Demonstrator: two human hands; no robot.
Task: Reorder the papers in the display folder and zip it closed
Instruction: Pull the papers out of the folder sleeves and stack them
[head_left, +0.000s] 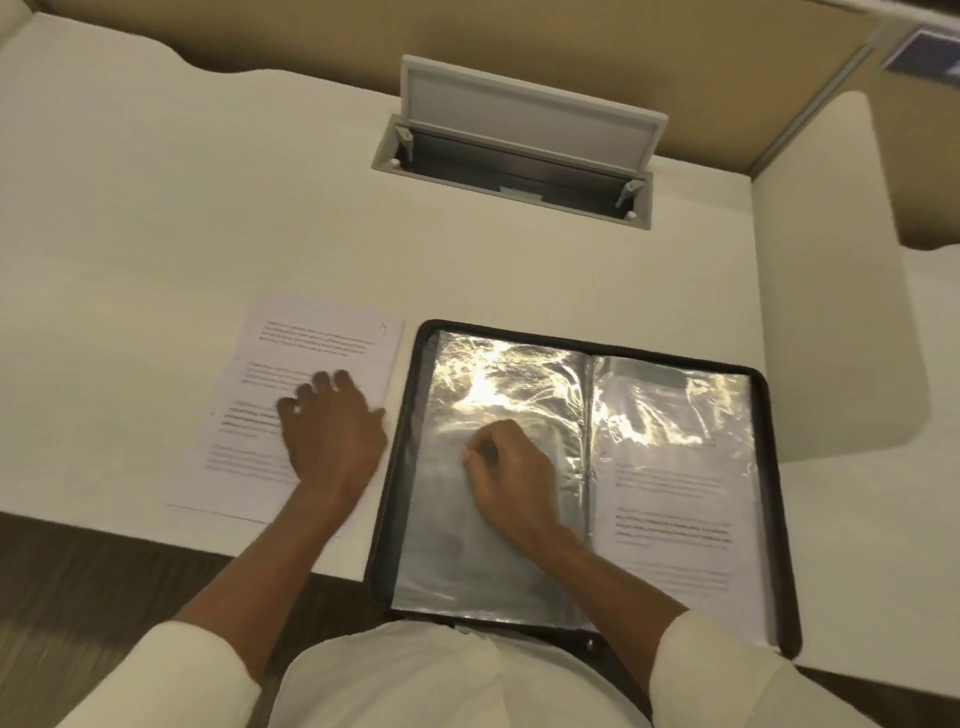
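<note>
1. Find the display folder (571, 339) open flat at the near edge of the desk (208, 208), hanging slightly over it, with the loose papers (311, 332) stacked just beside it on the left.
2. Note the left hand (332, 431) spread flat, pressing down on those papers.
3. Note the right hand (509, 467) curled on the left sleeve (519, 374), thumb and forefinger seemingly pinching the film.
4. Expect thin, slippery, crinkly plastic and light, floppy sheets; take 1 sheet at a time by a corner, feeding it into a sleeve mouth held apart.
5. Expect a stiffer cover; for closing, steady the rim and run the zip track (395, 483), slider not visible here.
</note>
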